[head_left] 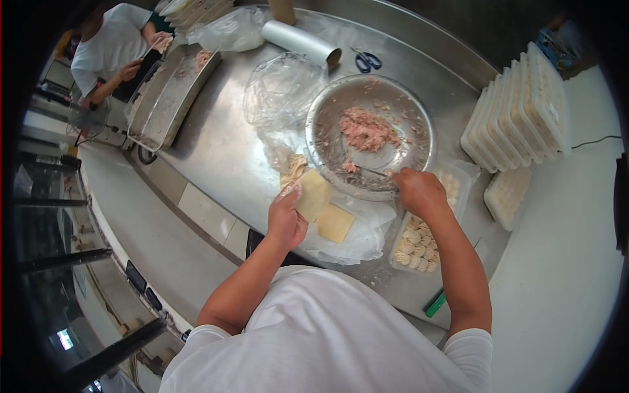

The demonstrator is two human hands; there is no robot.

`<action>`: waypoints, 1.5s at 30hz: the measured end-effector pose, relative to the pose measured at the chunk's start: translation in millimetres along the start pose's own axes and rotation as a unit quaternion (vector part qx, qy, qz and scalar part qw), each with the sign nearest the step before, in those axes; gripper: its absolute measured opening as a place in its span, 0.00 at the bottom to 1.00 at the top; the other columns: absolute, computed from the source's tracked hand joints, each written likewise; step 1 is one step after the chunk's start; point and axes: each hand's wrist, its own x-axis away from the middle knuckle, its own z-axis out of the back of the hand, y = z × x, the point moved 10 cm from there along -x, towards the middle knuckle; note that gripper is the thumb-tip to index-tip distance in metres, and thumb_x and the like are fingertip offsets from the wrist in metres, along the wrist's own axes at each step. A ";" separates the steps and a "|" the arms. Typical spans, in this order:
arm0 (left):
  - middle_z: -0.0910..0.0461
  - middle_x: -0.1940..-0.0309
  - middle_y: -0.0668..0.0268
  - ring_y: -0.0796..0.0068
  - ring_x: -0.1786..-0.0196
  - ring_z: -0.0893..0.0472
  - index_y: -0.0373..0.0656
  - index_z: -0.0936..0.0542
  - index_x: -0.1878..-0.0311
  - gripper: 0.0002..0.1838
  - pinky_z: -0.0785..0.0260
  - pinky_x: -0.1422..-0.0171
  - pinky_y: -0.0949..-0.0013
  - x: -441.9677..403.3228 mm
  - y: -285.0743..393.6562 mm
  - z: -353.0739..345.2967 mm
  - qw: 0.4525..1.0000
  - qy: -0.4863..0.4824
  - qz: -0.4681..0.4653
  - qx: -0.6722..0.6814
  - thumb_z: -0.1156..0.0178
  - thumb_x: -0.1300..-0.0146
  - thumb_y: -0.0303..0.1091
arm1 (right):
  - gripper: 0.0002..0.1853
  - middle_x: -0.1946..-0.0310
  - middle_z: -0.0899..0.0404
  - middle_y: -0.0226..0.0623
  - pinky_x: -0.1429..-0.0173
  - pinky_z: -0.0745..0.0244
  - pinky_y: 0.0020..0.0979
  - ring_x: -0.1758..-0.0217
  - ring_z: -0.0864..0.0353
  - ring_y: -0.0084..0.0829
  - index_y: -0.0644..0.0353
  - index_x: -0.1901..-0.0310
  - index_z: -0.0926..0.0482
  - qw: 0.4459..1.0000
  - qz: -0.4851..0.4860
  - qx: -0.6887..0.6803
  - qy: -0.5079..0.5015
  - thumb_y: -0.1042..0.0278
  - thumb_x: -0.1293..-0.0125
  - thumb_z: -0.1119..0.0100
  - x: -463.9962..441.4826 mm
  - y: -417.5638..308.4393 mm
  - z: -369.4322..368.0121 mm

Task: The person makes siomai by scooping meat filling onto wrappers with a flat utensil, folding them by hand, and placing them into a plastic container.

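Observation:
Between the thumb and fingers of my left hand (286, 216) is a square dough wrapper (314, 195). Below it, a stack of wrappers (335, 223) lies on a plastic sheet (354, 245). My right hand (420, 192) is closed around the handle of a thin metal spatula (370, 171), whose tip carries a bit of pink minced meat over the bowl. More minced meat (367, 130) sits in the round steel bowl (427, 121). Partly under my right forearm, a clear plastic tray holds rows of folded wontons (414, 247).
Stacked plastic trays (517, 108) stand at the right. Blue-handled scissors (367, 61), a foil-coloured roll (298, 40) and clear plastic bags (285, 92) lie behind the bowl. Across the table, another person (114, 49) handles a wrapper beside a metal pan (171, 98).

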 end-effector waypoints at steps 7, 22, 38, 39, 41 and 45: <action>0.26 0.36 0.52 0.58 0.34 0.23 0.33 0.35 0.31 0.23 0.33 0.26 0.55 -1.4 -2.7 -2.0 0.997 0.035 0.016 0.060 0.57 0.22 0.35 | 0.11 0.66 0.19 0.43 0.56 0.21 0.40 0.61 0.16 0.44 0.59 0.55 0.14 0.966 0.039 -0.223 0.127 0.75 0.39 0.40 37.8 -6.3 36.0; 0.19 0.50 0.54 0.64 0.51 0.19 0.32 0.25 0.44 0.19 0.26 0.36 0.59 -5.8 -11.0 -60.0 0.986 -0.108 0.051 0.117 0.57 0.20 0.39 | 0.11 0.67 0.19 0.43 0.58 0.23 0.40 0.67 0.18 0.44 0.63 0.55 0.15 0.921 -0.040 -0.350 0.168 0.77 0.40 0.38 104.7 -29.6 43.6; 0.18 0.58 0.56 0.68 0.56 0.16 0.33 0.27 0.44 0.18 0.25 0.38 0.63 -7.8 -3.8 -13.6 0.997 0.037 0.014 0.069 0.55 0.21 0.40 | 0.09 0.64 0.16 0.42 0.55 0.19 0.41 0.59 0.14 0.43 0.57 0.66 0.14 0.992 -0.062 0.110 -0.003 0.75 0.40 0.46 32.3 12.1 49.0; 0.18 0.57 0.56 0.67 0.56 0.16 0.33 0.27 0.44 0.18 0.25 0.38 0.63 -8.1 -6.0 -5.0 0.997 0.049 0.013 0.059 0.55 0.21 0.40 | 0.10 0.64 0.16 0.42 0.56 0.19 0.40 0.60 0.14 0.44 0.56 0.66 0.13 0.995 -0.022 0.090 -0.029 0.75 0.40 0.46 29.9 5.1 45.7; 0.18 0.57 0.56 0.66 0.56 0.16 0.33 0.28 0.44 0.18 0.25 0.38 0.62 -14.7 -15.1 13.0 0.997 0.038 0.015 0.065 0.55 0.21 0.40 | 0.11 0.64 0.17 0.42 0.56 0.19 0.40 0.60 0.14 0.44 0.57 0.64 0.13 0.999 0.002 0.031 -0.016 0.76 0.41 0.45 32.4 8.3 62.8; 0.18 0.54 0.55 0.64 0.54 0.17 0.33 0.28 0.43 0.19 0.25 0.38 0.59 -15.2 -18.1 3.4 0.994 0.027 0.038 0.097 0.56 0.20 0.41 | 0.13 0.66 0.18 0.43 0.57 0.21 0.40 0.62 0.15 0.43 0.57 0.57 0.13 0.978 0.068 -0.192 0.049 0.78 0.43 0.41 51.9 3.4 90.0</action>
